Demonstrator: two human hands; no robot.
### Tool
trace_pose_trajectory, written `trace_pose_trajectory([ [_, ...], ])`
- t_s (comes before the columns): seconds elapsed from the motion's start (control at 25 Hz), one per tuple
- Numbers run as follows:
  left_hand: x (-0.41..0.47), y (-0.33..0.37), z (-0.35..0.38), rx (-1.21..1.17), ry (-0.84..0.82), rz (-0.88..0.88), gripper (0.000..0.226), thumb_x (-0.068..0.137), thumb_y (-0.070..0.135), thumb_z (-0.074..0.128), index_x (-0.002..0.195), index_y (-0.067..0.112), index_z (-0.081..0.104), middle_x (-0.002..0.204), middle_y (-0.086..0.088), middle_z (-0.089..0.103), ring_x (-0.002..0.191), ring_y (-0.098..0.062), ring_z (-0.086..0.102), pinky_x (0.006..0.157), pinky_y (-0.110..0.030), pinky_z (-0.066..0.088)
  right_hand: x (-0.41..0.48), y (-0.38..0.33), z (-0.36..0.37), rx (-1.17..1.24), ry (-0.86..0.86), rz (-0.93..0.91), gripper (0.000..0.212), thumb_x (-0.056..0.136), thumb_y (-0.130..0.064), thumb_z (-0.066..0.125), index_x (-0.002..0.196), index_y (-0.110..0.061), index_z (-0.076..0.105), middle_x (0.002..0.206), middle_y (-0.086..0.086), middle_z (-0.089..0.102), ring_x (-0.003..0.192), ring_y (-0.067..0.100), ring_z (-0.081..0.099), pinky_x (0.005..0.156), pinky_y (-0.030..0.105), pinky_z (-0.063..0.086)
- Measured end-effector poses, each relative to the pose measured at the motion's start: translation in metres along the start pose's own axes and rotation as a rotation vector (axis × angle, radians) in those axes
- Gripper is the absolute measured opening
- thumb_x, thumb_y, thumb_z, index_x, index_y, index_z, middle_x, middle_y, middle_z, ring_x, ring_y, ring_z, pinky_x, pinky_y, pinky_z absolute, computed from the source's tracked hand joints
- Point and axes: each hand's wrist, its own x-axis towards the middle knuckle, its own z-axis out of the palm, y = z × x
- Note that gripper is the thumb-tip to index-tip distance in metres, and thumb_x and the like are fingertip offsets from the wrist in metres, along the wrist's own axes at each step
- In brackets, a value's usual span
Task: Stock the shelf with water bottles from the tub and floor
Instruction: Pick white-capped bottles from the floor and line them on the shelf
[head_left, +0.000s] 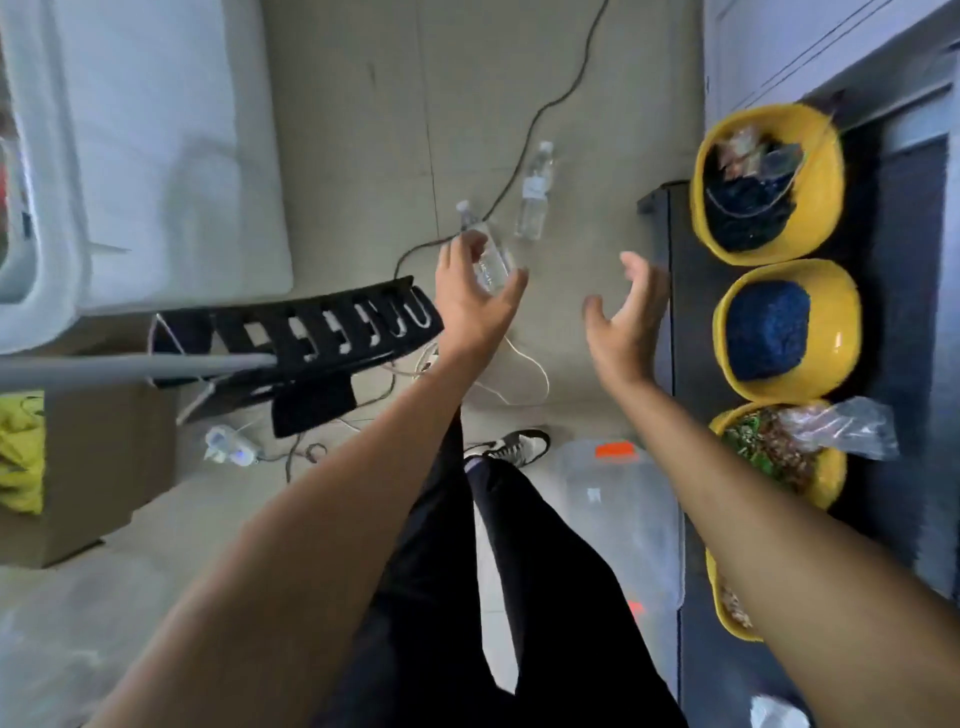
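Left hand (470, 301) grips a water bottle (491, 262); right hand (626, 317) spread wide nearby.

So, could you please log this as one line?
left hand: round bottle, grip unclear | right hand: open, empty | second bottle: on floor

Soft, cool, even light fills your view, with no hard shadows on the floor (363, 130) ahead of your hands. The white surface (171, 130) left of your left hand (472, 301) is the brightest patch, nearly washed out. Everything is slightly soft. Blur smears the fingers of your right hand (626, 322) and both forearms nearest you. A small glint sits on the yellow bowl (841, 335) right of that hand. The clear bottles (535, 192) ahead read pale against the floor. Straight edges bow toward the frame's borders.
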Motion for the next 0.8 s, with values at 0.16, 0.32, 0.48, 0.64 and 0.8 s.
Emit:
trace_pose_trajectory([
  [0.16, 0.082, -0.082, 0.055, 0.026, -0.011, -0.058, 0.054, 0.083, 0.039, 0.075, 0.126, 0.012, 0.055, 0.119, -0.002, 0.057, 0.108, -0.014, 0.052, 0.09, -0.029, 0.045, 0.058, 0.064, 0.105, -0.068, -0.06, 0.053, 0.047, 0.085, -0.002, 0.065, 0.129, 0.01, 0.053, 0.125, 0.028, 0.055, 0.117, 0.045, 0.053, 0.103, 0.043, 0.041],
  [0.32, 0.159, -0.176, 0.133, 0.086, -0.084, -0.206, 0.065, 0.084, 0.046, 0.076, 0.135, 0.015, 0.049, 0.121, 0.006, 0.051, 0.106, -0.015, 0.052, 0.085, -0.029, 0.041, 0.118, 0.133, 0.221, -0.114, -0.167, 0.147, 0.052, 0.088, -0.01, 0.066, 0.133, 0.007, 0.05, 0.133, 0.025, 0.05, 0.124, 0.042, 0.048, 0.103, 0.036, 0.035],
  [0.48, 0.23, -0.26, 0.198, 0.151, -0.112, -0.551, 0.085, 0.079, 0.054, 0.078, 0.14, 0.009, 0.04, 0.135, -0.01, 0.046, 0.127, -0.029, 0.048, 0.1, -0.042, 0.047, 0.188, 0.185, 0.318, -0.129, -0.291, 0.448, 0.064, 0.087, -0.028, 0.07, 0.14, -0.003, 0.044, 0.143, 0.016, 0.047, 0.132, 0.036, 0.048, 0.105, 0.037, 0.042],
  [0.64, 0.266, -0.333, 0.238, 0.078, -0.181, -0.725, 0.082, 0.077, 0.052, 0.08, 0.136, 0.011, 0.041, 0.128, -0.009, 0.056, 0.115, -0.029, 0.059, 0.097, -0.041, 0.053, 0.241, 0.231, 0.381, -0.126, -0.277, 0.644, 0.083, 0.076, -0.046, 0.08, 0.139, -0.009, 0.041, 0.142, 0.009, 0.055, 0.132, 0.029, 0.054, 0.105, 0.035, 0.048],
  [0.8, 0.275, -0.351, 0.256, -0.075, -0.166, -0.676, 0.062, 0.078, 0.036, 0.081, 0.127, 0.014, 0.05, 0.103, -0.001, 0.064, 0.093, -0.023, 0.066, 0.082, -0.037, 0.059, 0.258, 0.252, 0.406, -0.045, -0.25, 0.711, 0.086, 0.074, -0.036, 0.087, 0.141, -0.009, 0.041, 0.141, 0.007, 0.057, 0.126, 0.023, 0.06, 0.101, 0.031, 0.053],
])
